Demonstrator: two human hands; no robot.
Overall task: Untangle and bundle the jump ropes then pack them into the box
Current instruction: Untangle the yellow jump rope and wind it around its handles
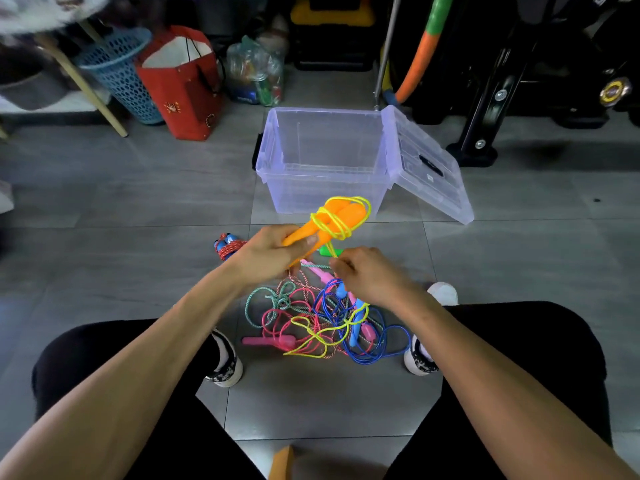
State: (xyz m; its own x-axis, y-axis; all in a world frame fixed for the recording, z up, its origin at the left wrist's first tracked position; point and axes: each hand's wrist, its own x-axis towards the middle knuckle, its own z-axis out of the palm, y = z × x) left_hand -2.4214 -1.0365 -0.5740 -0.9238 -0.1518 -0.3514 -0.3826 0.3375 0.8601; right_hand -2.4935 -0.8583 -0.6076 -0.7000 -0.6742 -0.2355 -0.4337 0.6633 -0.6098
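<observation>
My left hand (268, 252) grips two orange jump rope handles (341, 214) held together, with yellow cord (337, 225) wound around their upper part. My right hand (367, 273) pinches the same yellow cord just below the handles; the cord trails down into a tangled pile of ropes (322, 320) on the floor between my feet: pink, teal, blue and yellow. A clear plastic box (322, 164) stands open beyond the hands, nothing visible inside. A bundled red rope with blue handles (227, 245) lies left of my left hand.
The box's clear lid (429, 164) leans against its right side. Behind stand a red bag (183, 84), a blue basket (117, 71), a plastic bag of items (256, 74) and black exercise equipment (519, 74). My shoes (225, 362) flank the pile on grey floor tiles.
</observation>
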